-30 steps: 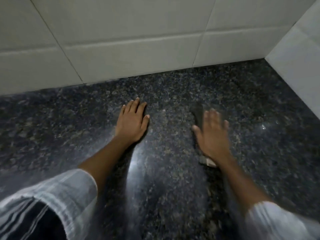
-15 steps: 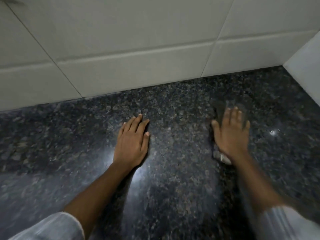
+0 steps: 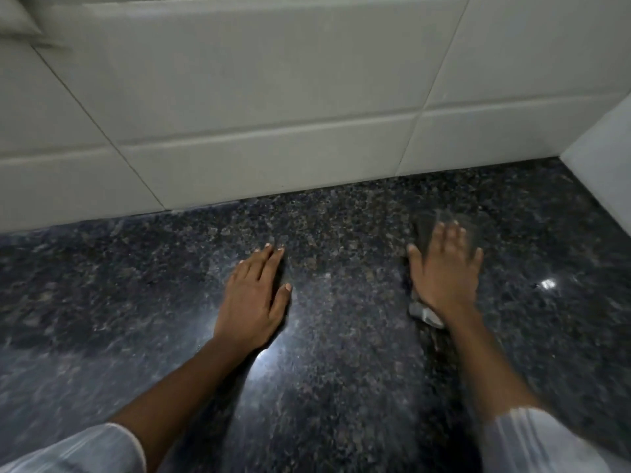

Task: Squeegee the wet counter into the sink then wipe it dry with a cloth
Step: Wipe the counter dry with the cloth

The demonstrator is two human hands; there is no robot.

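Observation:
The dark speckled granite counter fills the lower part of the head view. My left hand lies flat on it with straight fingers, palm down, near the middle. My right hand presses flat on a dark grey cloth, blurred by motion. The cloth shows beyond the fingertips and as a paler corner under the wrist. No squeegee and no sink are in view.
A white tiled wall rises along the back of the counter. A second white wall closes the corner on the right. A ceiling light glints off the counter to the right of my right hand.
My right hand has slid the cloth away from me and to the right, toward the back corner. My left hand stays planted flat on the counter.

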